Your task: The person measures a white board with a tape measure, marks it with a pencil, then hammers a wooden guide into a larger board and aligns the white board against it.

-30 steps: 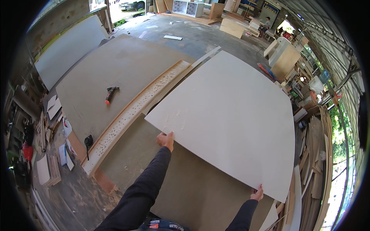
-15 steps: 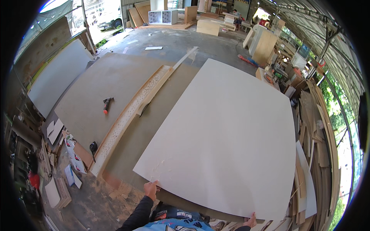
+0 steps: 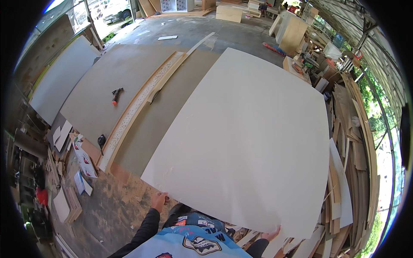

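A large white sheet panel (image 3: 245, 137) stretches out in front of me over the brown worktop. My left hand (image 3: 159, 201) is closed on its near edge by the left corner, thumb on top. Farther right, my right hand (image 3: 272, 234) grips the same edge; its fingers are partly hidden under the panel. Left of the panel lies a long narrow wooden strip (image 3: 142, 103) with a speckled white face. A hammer (image 3: 116, 96) with a red-tipped handle rests on the brown board (image 3: 86, 103). Near the strip's close end sits a black tape measure (image 3: 101, 140).
Stacked wood offcuts (image 3: 348, 150) line the right side. Another white panel (image 3: 64, 81) leans at the far left. Scraps and a bundle of boards (image 3: 71, 206) lie on the floor at lower left. Wooden cabinets (image 3: 290, 34) stand at the back, with people near them.
The view has shifted, and more of my shirt shows. The panel's near edge, held in both my hands, has drawn closer to my body, and the floor now shows beneath its left corner.
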The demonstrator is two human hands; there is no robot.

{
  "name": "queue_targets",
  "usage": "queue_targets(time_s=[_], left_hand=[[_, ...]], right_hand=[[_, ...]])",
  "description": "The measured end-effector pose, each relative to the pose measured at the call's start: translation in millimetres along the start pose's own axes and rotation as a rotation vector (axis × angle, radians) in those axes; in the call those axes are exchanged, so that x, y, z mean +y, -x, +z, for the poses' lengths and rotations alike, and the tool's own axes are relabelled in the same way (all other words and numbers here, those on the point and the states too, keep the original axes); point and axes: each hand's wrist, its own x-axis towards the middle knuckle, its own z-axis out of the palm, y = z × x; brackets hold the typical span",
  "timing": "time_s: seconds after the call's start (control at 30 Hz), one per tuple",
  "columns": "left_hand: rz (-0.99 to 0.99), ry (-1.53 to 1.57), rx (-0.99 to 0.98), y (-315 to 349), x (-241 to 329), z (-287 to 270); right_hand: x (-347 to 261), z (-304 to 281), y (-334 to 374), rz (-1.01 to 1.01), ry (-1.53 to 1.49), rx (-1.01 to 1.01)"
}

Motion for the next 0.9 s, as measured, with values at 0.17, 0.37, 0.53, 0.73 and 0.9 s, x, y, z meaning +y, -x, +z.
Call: queue_targets(time_s=[0.17,0.37,0.53,0.73,0.9], left_hand=[[0.059,0.004,0.046,4,-13,-7],[-0.002,0.039,0.003,24,-40,6],[0.013,0.031,0.008,21,-54,-4],[0.062,-0.017,0.123,13,-45,-25],[0.205,-0.152,0.216,3,-34,-44]], right_hand=[[-10,30,17,0.126,-0.423,0.145],[8,48,40,0.088,-0.475,0.113],[42,34,27,0.149,-0.433,-0.010],[39,40,31,0.258,-0.353,0.000],[54,25,23,-0.074,0.140,0.007]])
